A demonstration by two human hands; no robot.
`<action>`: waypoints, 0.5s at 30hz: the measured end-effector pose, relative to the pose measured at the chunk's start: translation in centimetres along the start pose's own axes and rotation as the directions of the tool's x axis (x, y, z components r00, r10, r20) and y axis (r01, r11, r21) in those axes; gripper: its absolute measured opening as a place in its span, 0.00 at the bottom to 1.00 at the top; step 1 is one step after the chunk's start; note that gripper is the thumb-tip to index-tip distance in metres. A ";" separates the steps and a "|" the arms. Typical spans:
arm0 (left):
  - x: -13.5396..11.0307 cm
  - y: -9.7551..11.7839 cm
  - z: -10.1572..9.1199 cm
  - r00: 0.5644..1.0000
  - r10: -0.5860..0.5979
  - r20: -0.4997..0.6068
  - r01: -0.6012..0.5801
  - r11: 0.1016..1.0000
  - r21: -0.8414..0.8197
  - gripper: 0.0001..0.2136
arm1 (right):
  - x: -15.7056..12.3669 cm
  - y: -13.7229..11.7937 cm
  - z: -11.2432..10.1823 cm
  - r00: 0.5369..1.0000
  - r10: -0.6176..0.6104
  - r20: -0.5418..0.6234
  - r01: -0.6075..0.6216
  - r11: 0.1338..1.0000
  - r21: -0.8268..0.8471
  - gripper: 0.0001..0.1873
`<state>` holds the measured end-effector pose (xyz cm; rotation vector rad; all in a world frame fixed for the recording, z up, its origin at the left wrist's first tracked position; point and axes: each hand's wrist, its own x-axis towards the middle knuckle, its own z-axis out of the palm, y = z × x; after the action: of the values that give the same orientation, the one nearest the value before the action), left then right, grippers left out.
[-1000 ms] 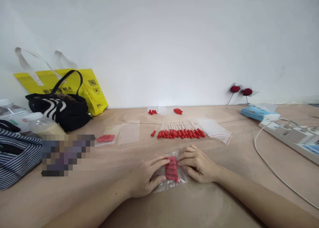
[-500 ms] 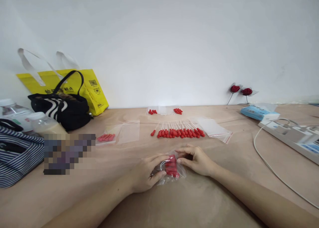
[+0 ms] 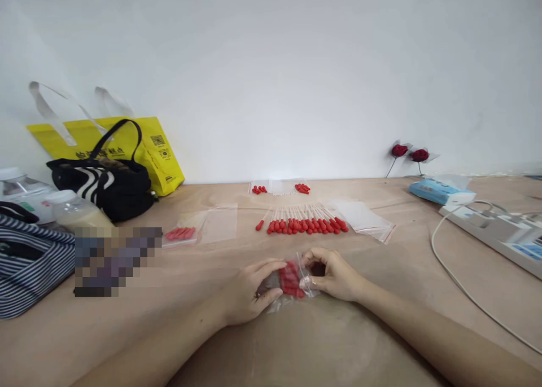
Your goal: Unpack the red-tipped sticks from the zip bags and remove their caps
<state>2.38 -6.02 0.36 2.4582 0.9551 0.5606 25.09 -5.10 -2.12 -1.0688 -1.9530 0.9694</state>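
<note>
Between my two hands a small clear plastic bag (image 3: 277, 305) lies on the table, holding several red-headed pieces (image 3: 291, 281). My left hand (image 3: 245, 294) grips the bag's left side, thumb and fingers closed on it. On the bag's right edge, my right hand (image 3: 339, 274) pinches the crumpled plastic between thumb and fingers. Just beyond my hands, a row of white sticks with red bulb-shaped heads (image 3: 305, 225) is laid out side by side. To its right is a stack of flat clear bags (image 3: 366, 220).
A filled bag of red-headed pieces (image 3: 181, 233) lies at left; more red-headed pieces (image 3: 302, 188) lie by the wall. A yellow bag (image 3: 165, 155), black bag (image 3: 122, 189) and striped bag (image 3: 34, 268) stand left. Tissues (image 3: 440, 190), a power strip (image 3: 499, 234) and cable are right.
My right fingers have curled in and now pinch the bag's right edge, gathering the plastic against the red pieces. My left hand has barely moved.
</note>
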 end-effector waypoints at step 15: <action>0.3 0.1 0.3 1.000 0.010 -0.004 -0.011 0.999 -0.037 0.16 | -0.4 -1.9 0.0 0.982 -0.145 0.119 0.180 0.911 -0.371 0.24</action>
<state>2.78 -5.92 0.27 2.4317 0.9258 0.5820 24.53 -6.14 -0.62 -1.0601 -2.3263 0.5649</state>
